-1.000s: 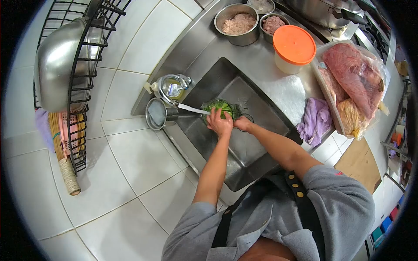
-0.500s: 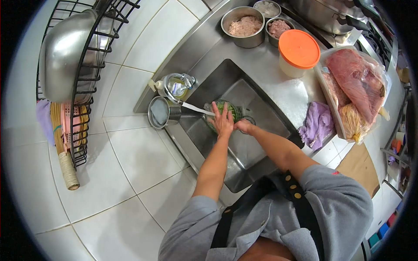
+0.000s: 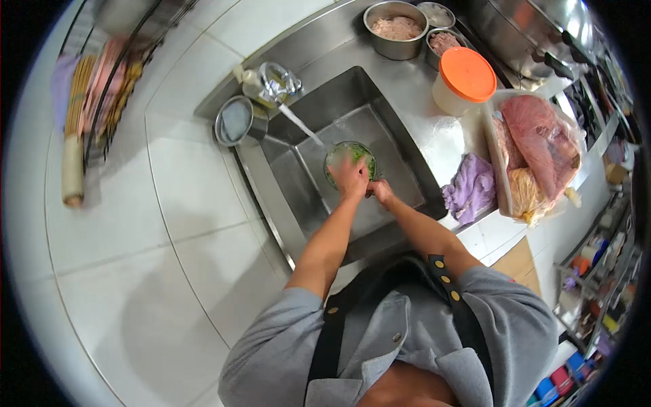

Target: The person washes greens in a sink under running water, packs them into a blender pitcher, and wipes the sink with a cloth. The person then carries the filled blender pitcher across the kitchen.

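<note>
My left hand (image 3: 350, 178) is over a round, see-through jug (image 3: 372, 167) holding chopped-looking green leaves (image 3: 354, 150). Motion smears its fingers, so whether they are spread or closed is unclear. Closed at the near side of the jug, my right hand (image 3: 381, 190) grips it where a handle showed earlier. Both hands and the jug are inside the dark steel sink (image 3: 400, 136). A white length, spout or water, slants from the chrome tap (image 3: 279, 85) toward the jug.
A metal strainer (image 3: 235, 122) sits at the sink's left corner. Right of the sink are a purple cloth (image 3: 471, 186), an orange-lidded tub (image 3: 466, 76) and a tray of bagged raw meat (image 3: 542, 146). Metal bowls with minced meat (image 3: 397, 28) stand at the back.
The camera view has shifted and turned. My left hand's spread fingers have drawn in over the greens and blurred. My right hand stays at the jug's near side.
</note>
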Demonstrator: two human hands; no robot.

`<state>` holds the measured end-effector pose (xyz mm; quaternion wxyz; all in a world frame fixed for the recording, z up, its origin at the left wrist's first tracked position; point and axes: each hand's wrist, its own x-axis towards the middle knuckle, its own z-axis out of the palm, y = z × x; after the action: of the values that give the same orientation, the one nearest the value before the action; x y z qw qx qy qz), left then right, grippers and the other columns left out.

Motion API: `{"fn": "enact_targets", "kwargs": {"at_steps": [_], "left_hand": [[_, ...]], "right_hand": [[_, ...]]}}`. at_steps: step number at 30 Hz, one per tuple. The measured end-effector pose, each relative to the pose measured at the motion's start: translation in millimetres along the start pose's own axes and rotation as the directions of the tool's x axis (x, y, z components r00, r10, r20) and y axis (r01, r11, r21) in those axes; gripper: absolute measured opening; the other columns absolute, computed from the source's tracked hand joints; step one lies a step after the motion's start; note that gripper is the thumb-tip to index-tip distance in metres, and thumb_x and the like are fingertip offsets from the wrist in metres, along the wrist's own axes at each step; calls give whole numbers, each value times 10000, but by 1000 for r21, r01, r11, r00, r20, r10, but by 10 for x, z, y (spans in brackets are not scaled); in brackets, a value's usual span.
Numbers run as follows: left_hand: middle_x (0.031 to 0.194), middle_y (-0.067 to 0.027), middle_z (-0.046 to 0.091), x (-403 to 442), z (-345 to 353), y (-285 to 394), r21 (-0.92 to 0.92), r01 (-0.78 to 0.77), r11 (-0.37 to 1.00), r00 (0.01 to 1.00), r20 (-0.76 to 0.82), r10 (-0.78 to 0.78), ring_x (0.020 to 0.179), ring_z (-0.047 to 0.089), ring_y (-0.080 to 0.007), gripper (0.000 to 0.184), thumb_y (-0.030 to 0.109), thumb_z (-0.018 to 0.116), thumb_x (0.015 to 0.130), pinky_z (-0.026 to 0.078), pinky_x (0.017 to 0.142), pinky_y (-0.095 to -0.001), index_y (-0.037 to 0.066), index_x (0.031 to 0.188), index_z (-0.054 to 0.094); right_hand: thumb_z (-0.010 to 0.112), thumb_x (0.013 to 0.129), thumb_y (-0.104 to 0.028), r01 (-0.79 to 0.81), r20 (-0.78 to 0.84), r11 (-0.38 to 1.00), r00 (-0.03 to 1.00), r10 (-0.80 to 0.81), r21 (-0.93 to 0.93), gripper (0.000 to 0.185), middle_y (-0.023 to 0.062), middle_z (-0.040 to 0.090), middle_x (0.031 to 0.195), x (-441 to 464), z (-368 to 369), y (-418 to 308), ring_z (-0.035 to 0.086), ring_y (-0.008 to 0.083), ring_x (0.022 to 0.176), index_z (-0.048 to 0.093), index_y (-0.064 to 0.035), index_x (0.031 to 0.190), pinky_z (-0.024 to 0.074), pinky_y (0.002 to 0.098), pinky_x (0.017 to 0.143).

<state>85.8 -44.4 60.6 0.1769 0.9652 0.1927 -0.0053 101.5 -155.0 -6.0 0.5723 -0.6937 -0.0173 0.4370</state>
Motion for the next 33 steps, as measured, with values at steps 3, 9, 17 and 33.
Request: {"fn": "enact_targets", "kwargs": {"at_steps": [3,9,17,33], "left_hand": [[1416,-117,384,-146,74,124,-58,68,996,997,-20,-69,1339,273,-358,301,318,509,881,60,1066,-637,297,1152,638],[1434,-112,357,-578,-146,546,-263,168,950,986,53,-160,1367,198,-368,292,368,494,895,78,1036,-680,319,1144,638],[1053,-135,634,-708,-870,45,-628,-327,707,845,-528,-79,962,594,-244,265,199,566,861,464,823,-348,39,1059,639],[1170,-86,585,-479,-1421,37,-941,166,-294,986,167,24,1071,554,-210,649,591,447,887,428,938,-363,30,1202,532]], "right_hand": [[548,761,-240,-34,-120,994,992,46,105,307,141,645,744,-246,-54,-2,591,223,672,658,46,741,446,349,641],[560,734,-190,80,-262,992,964,-52,98,206,36,517,552,-751,-267,-68,431,127,498,613,-22,627,304,304,470],[580,700,-169,154,-277,951,958,-77,267,179,-5,420,507,-1401,-441,-279,361,112,447,527,-79,555,267,283,446],[589,765,-242,285,-273,932,936,-220,226,242,62,569,649,-1729,-132,-1192,482,142,527,633,-6,733,370,285,512]]}}
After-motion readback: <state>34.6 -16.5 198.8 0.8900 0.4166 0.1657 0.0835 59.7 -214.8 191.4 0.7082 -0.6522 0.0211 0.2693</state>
